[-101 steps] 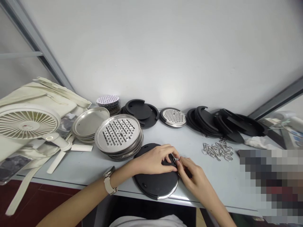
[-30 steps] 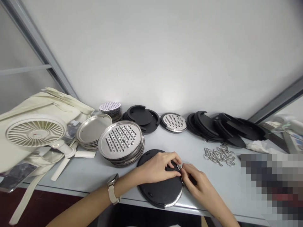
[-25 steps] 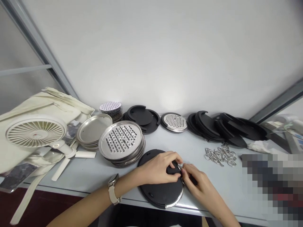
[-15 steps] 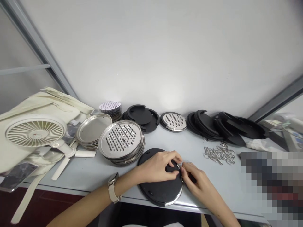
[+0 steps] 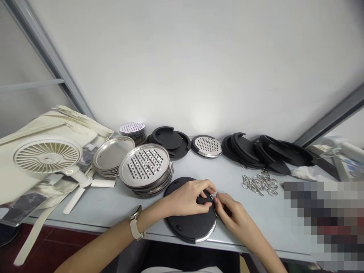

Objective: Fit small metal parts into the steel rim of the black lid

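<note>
A round black disc with a metal rim (image 5: 190, 224) lies at the front of the grey table (image 5: 113, 204). My left hand (image 5: 187, 198), a watch on its wrist, rests on the disc's far right part with fingers curled, pinching at its edge. My right hand (image 5: 229, 215) meets it from the right and pinches a small metal ring (image 5: 213, 196) against the disc's edge. The fingertips of both hands touch there, and the ring is mostly hidden.
A stack of slotted metal grater discs (image 5: 145, 167) and plain metal pans (image 5: 111, 154) stand to the left. Black rings (image 5: 170, 138), a small perforated disc (image 5: 206, 146) and more black covers (image 5: 256, 151) line the wall. Loose metal rings (image 5: 260, 182) lie right. A white fan (image 5: 47, 156) sits left.
Both hands stay pinched at the same spot on the disc's right edge, with only small finger shifts. The camera view has drifted slightly.
</note>
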Available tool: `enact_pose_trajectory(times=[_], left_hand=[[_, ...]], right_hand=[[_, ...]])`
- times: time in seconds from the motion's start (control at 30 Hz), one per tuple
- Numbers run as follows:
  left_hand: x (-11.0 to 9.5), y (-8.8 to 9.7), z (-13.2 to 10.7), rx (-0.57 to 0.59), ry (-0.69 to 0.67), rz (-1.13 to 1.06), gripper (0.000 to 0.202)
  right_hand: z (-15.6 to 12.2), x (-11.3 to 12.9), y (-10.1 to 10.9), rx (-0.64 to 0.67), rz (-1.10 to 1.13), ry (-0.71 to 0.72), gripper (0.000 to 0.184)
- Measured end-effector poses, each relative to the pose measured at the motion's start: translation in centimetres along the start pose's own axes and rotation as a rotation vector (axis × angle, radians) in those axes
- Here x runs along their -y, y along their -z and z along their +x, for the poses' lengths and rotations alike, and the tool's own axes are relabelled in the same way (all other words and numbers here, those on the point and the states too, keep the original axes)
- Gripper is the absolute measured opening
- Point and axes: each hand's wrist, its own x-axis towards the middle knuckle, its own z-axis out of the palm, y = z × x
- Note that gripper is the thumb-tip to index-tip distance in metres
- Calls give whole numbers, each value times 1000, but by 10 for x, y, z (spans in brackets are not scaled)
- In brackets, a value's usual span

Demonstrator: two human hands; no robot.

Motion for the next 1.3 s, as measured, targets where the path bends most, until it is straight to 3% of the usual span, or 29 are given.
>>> enact_pose_trajectory(times=[0.33,1.3], left_hand=[[-2,-1,-1,-68,-80,137,30],[-3,1,0,-49,-109,147,29]], right_hand=[[-1,-1,-1,-11,1,35,31],[0,-2,-1,-22,-55,62,30]])
